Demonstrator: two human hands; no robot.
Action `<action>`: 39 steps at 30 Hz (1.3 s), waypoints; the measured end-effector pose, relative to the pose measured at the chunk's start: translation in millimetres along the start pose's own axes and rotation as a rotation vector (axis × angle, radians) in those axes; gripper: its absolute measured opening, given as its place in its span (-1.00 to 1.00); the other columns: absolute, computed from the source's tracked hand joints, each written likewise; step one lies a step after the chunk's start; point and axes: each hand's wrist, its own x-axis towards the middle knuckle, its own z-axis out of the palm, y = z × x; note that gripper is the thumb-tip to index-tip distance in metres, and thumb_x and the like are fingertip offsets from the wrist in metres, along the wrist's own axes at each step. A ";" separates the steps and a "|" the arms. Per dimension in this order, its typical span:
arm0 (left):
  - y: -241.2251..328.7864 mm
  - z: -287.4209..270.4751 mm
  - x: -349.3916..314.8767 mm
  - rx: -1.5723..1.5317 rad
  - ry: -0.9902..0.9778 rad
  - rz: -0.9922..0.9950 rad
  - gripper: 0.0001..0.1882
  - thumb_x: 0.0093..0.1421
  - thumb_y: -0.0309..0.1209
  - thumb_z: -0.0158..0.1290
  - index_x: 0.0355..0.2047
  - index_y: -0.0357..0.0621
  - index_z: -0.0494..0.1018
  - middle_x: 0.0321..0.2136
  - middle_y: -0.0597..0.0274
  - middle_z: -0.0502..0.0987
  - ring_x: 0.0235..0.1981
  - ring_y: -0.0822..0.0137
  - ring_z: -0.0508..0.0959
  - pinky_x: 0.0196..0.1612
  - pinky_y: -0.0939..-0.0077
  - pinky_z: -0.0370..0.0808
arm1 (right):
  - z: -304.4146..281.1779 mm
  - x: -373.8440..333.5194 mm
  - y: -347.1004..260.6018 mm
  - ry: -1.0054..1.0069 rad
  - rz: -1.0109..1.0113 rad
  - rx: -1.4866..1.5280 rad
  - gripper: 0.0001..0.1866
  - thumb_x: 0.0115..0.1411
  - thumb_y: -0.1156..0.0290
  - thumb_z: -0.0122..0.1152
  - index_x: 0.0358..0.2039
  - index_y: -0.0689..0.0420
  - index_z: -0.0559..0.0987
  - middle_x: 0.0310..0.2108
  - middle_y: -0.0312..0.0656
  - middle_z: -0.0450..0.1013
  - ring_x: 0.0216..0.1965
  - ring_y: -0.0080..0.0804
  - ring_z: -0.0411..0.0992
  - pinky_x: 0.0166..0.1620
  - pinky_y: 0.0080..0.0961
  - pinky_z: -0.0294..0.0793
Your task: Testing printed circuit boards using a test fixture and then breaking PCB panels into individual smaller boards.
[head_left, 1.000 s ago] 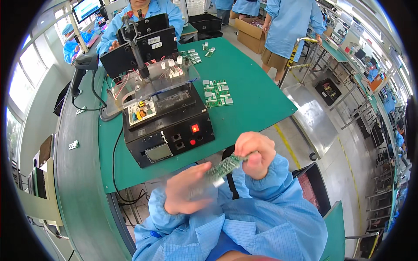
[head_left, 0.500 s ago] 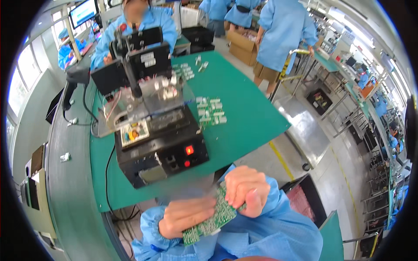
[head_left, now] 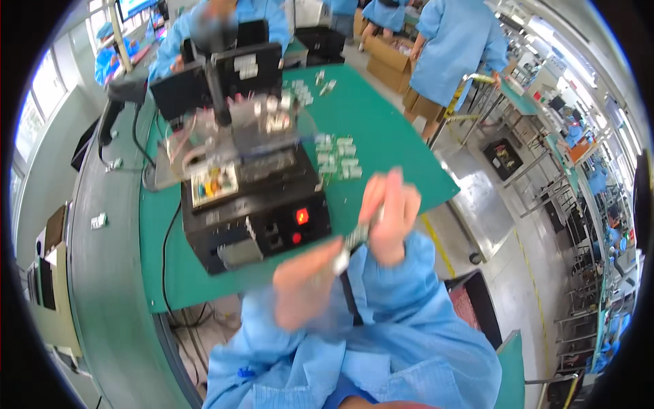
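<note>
A green circuit board (head_left: 356, 237), tilted almost edge-on, is held between my two hands in front of my chest. My right hand (head_left: 392, 217) is closed around its upper right end, fingers pointing up. At its lower left end is my left hand (head_left: 300, 283), smeared by motion, with the fingers pressed along the board. Most of the board's face is hidden. Just beyond my hands, on the green-topped table (head_left: 395, 143), stands a black test box (head_left: 255, 225) with a lit red switch, topped by a clear fixture and a small component board (head_left: 214, 184).
Several small boards (head_left: 339, 158) lie right of the test box. A scanner (head_left: 126, 102) stands at its left, beside a grey-green belt (head_left: 112, 273) carrying small boards. Across the table is a person in a blue coat (head_left: 262, 17). A black bin (head_left: 477, 303) sits at my right.
Both hands have risen away from my chest toward the table with the circuit board, which has turned from showing its soldered face to nearly edge-on. The view has shifted slightly.
</note>
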 end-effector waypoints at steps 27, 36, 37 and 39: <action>-35.3 27.5 16.4 -0.213 0.128 0.264 -0.77 -0.05 -0.54 0.20 -0.32 -0.33 0.56 -0.35 0.01 0.57 -0.35 0.09 0.60 -0.28 0.37 0.55 | -11.6 -29.9 0.6 -0.209 0.078 -0.165 -0.28 0.44 0.02 -0.47 -0.71 0.19 0.41 -0.69 -0.23 0.34 -0.61 -0.45 0.28 -0.50 -0.54 0.20; 8.7 -3.2 12.9 -0.142 0.079 0.794 -0.86 0.02 -0.48 0.20 -0.37 -0.26 0.58 -0.36 0.06 0.56 -0.35 0.10 0.58 -0.40 0.36 0.61 | -6.0 -28.6 -53.5 -0.418 -0.374 0.268 -0.18 0.38 -0.19 -0.63 -0.77 0.08 0.37 -0.74 -0.30 0.32 -0.70 -0.47 0.23 -0.57 -0.51 0.16; 14.5 -7.0 10.6 -0.121 0.104 0.776 -0.88 0.02 -0.51 0.20 -0.38 -0.23 0.59 -0.37 0.12 0.56 -0.37 0.16 0.57 -0.41 0.39 0.62 | -5.2 -26.7 -56.3 -0.487 -0.407 0.272 -0.18 0.37 -0.20 -0.61 -0.76 0.07 0.38 -0.74 -0.31 0.33 -0.70 -0.47 0.25 -0.57 -0.51 0.16; 22.7 -11.7 13.1 -0.111 0.098 0.784 -0.88 0.02 -0.51 0.20 -0.38 -0.22 0.60 -0.37 0.14 0.56 -0.37 0.17 0.57 -0.41 0.41 0.62 | -4.6 -26.5 -61.5 -0.534 -0.464 0.273 -0.19 0.36 -0.22 -0.59 -0.74 0.06 0.42 -0.72 -0.33 0.37 -0.67 -0.47 0.28 -0.55 -0.50 0.20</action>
